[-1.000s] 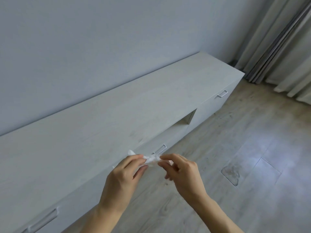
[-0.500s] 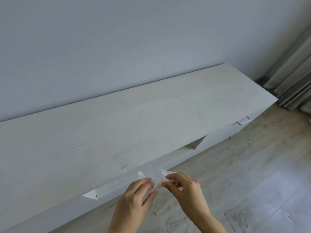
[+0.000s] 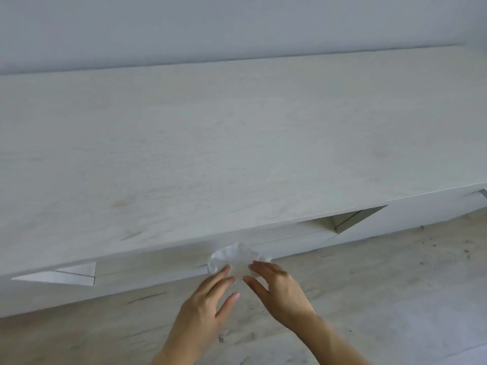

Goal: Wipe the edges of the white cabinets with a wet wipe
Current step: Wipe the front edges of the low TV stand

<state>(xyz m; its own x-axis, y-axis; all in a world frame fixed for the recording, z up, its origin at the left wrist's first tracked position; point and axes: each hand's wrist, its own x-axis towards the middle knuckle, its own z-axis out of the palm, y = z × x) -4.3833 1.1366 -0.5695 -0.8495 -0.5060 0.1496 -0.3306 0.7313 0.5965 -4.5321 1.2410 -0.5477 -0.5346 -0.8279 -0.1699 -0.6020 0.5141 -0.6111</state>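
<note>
Fingers (image 3: 224, 272) of the left hand (image 3: 208, 306) are stretched out almost straight, tips laid on the lower left of the wet wipe (image 3: 237, 259), thumb splayed well clear of it. Right hand (image 3: 279, 291) now: its fingers curl over the wipe's lower right corner, thumb reaching in underneath, which looks like a light pinch (there's motion blur, so that's my read, not a certainty).

The wipe itself sits right at the front edge of the white cabinet (image 3: 237, 154), about midway along that edge; whether it's touching the edge yet, I can't tell.

How will it handle? Featherweight, limp, damp and a bit clingy, I'd judge; it won't hold any shape of its own and could tear if dragged over a sharp corner. Best hold would be bunched or folded into a pad under flat fingertips, not dangled by one corner.

Orientation: it's crumpled and half spread, wider than tall, so its long axis runs parallel to the front edge. No real "point" to it. That edge runs left to right, rising rightward in view, with the floor (image 3: 395, 285) below it.
</note>
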